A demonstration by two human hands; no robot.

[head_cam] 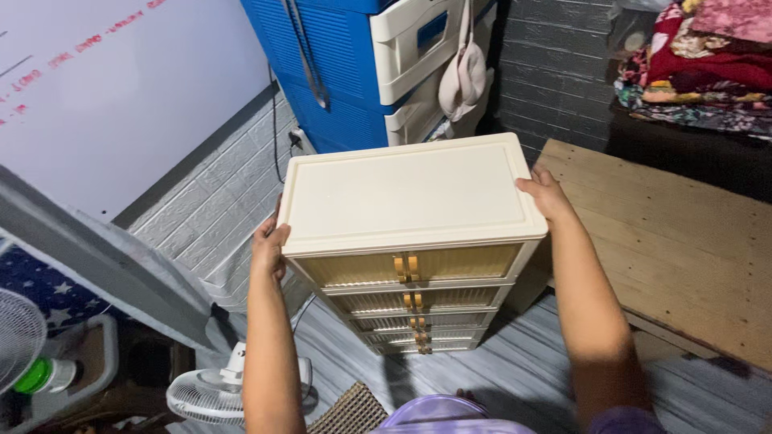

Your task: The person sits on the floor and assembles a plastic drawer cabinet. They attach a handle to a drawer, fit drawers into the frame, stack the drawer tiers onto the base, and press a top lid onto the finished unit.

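Nearest the camera, two bare forearms reach out and down. The left hand [268, 245] is clenched on the left edge of a cream drawer unit [406, 193], fingers curled over the lid's rim. The right hand [545, 193] grasps the right rim of the same lid, near its back corner. So both grips are closed on the unit's top, and neither supports it from beneath.

The unit stands on the grey plank floor [515, 362], tall and narrow, with a stack of ribbed drawers and tan handles [406, 268] facing the person. A white fan [213, 390] lies low on the left, near the unit's foot. A wooden platform [675, 241] runs just beside it on the right.

Behind it stands a blue cabinet [338, 72] against a grey brick wall [555, 64], with folded cloths [700, 56] stacked at far right.

As I judge it, holding by the lid alone is risky: tilted forward, the drawers could slide out; shifted sideways, the base could knock the fan or catch the platform's edge.
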